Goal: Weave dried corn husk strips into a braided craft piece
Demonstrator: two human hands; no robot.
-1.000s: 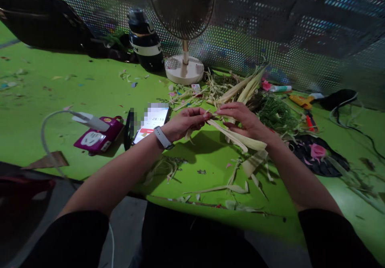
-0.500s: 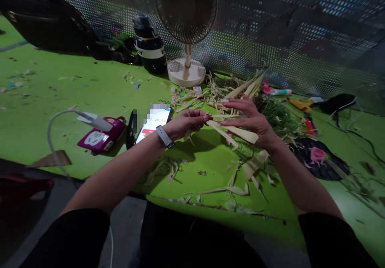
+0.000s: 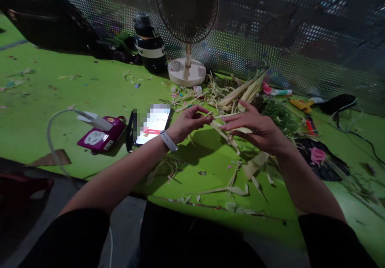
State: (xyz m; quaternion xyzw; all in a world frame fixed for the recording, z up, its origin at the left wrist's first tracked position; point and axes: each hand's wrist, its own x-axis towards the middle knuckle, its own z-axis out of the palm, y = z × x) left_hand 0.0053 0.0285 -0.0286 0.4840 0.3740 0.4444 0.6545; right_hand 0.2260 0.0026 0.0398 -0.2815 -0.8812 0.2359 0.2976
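Observation:
My left hand (image 3: 191,123), with a watch on its wrist, pinches the joined end of several pale dried corn husk strips (image 3: 227,135) between thumb and fingertips. The strips fan out to the right above the green table. My right hand (image 3: 257,129) is at their other side, its fingers bent around a wider strip and one finger raised. Part of that strip is hidden under the fingers. Behind the hands lies a heap of dried corn husks (image 3: 237,93). A loose piece of husk (image 3: 255,164) rests on the table below my right hand.
A lit phone (image 3: 155,123) and a purple power socket block (image 3: 104,134) with a plugged-in charger lie left. A fan (image 3: 187,72) and a dark bottle (image 3: 150,51) stand behind. Right are a yellow glue gun (image 3: 301,104), red-handled tool (image 3: 311,125) and pink flower (image 3: 318,154).
My right hand has turned palm-down and its fingers have closed in over the husk strips. My left hand has shifted slightly right, its wrist rotated, still pinching the strips' end.

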